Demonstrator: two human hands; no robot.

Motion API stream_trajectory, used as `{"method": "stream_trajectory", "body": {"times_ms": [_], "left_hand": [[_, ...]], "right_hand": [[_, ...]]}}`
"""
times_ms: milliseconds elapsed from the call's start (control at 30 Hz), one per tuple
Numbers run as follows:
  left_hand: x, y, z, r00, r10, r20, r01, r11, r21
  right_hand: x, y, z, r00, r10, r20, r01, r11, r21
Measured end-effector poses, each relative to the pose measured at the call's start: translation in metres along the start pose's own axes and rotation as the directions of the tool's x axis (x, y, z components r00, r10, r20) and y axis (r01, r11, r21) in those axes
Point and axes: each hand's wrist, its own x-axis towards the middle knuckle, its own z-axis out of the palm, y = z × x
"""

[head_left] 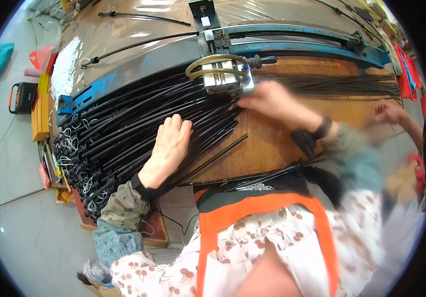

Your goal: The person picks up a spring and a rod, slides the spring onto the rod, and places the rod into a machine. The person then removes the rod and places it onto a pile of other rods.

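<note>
Resting flat: left hand (169,142) on slim black tubes (129,129), lower-left of metal block (221,77) | right hand (271,100): blurred, block's right, grip unclear | thin wires (341,86): right of block

No text, number or sign can be read; a white print (255,187) is borne by the apron (252,207), its details left unresolved.
</note>
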Motion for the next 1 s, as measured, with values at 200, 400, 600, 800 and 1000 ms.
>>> {"method": "stream_trajectory", "body": {"times_ms": [200,400,600,800,1000], "left_hand": [[-0.006,0.024,-0.049,0.989,-0.043,0.138,0.061,0.99,-0.127],[0.003,0.034,-0.091,0.994,0.015,0.111,-0.012,0.999,-0.03],[0.038,0.038,-0.12,0.992,0.104,0.071,-0.105,0.994,0.008],[0.092,0.034,-0.122,0.979,0.189,0.077,-0.182,0.979,-0.094],[0.132,0.014,-0.159,0.969,0.193,-0.154,-0.169,0.973,0.16]], "right_hand": [[-0.01,-0.009,-0.013,1.0,-0.01,-0.019,0.012,0.994,0.109],[-0.015,-0.012,-0.041,0.924,-0.343,-0.167,0.351,0.936,0.023],[-0.014,-0.001,-0.068,0.717,-0.657,-0.234,0.61,0.753,-0.248],[-0.019,-0.004,-0.085,0.681,-0.709,-0.184,0.604,0.685,-0.407],[-0.031,0.101,-0.138,0.786,-0.366,-0.498,0.197,0.912,-0.359]]}}
